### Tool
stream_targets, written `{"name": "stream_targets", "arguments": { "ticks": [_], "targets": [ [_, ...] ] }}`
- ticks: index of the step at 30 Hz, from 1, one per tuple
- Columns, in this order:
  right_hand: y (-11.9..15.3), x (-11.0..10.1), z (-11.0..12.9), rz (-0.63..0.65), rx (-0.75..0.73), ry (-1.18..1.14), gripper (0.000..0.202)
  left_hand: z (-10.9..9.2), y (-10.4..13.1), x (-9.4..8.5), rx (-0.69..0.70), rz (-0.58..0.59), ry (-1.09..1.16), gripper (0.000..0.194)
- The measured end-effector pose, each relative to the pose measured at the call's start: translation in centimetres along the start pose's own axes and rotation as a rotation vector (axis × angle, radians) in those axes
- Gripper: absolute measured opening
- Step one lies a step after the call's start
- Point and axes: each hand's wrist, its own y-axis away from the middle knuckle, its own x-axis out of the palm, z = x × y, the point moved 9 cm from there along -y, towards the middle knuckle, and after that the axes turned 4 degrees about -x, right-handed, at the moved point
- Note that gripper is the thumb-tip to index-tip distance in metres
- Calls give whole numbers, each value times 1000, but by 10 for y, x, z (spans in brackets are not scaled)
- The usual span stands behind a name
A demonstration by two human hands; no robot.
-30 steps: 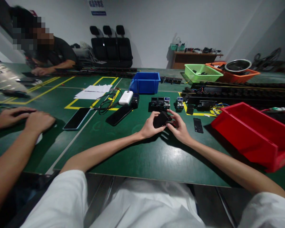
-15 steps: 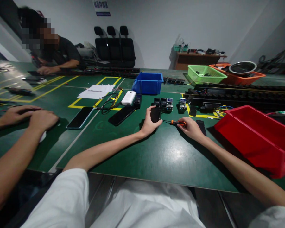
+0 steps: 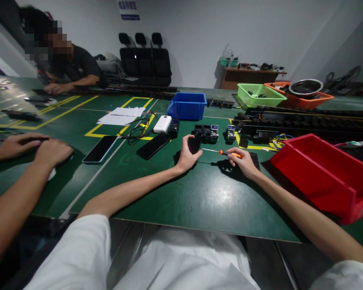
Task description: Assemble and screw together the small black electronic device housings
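Observation:
My left hand [image 3: 187, 156] is closed around a flat black rectangular piece [image 3: 194, 145], its thumb towards the right. Between the fingers and thumb of my right hand [image 3: 243, 162] is a screwdriver [image 3: 230, 154] with an orange and black handle. Its thin shaft points left, and the tip is close to my left thumb; whether it touches anything I cannot tell. Just beyond my hands stand several small black modules [image 3: 206, 133], and a separate module [image 3: 230, 133] is a little to the right. Partly behind my right hand lies a dark flat piece [image 3: 254, 160].
A red bin [image 3: 317, 177] stands at right, a blue bin [image 3: 186, 106] beyond my hands. Two phones [image 3: 100, 150], a white power bank [image 3: 162, 124], cables and papers [image 3: 119, 116] lie left. A co-worker's hands [image 3: 53, 153] rest at far left; another person sits across the table.
My right hand has lifted the screwdriver slightly and shifted a little to the right, so its shadow now shows on the table below. My left hand keeps its hold on the black piece.

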Motion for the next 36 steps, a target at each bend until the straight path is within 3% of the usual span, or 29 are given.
{"name": "stream_targets", "arguments": {
  "ticks": [12, 36],
  "targets": [
    [1, 4, -3, 57, 26, 9, 31, -2, 1, 1, 0, 17, 7, 58],
    [2, 2, 0, 33, 1, 38, 30, -3, 3, -1, 8, 3, -35, 59]
  ]
}}
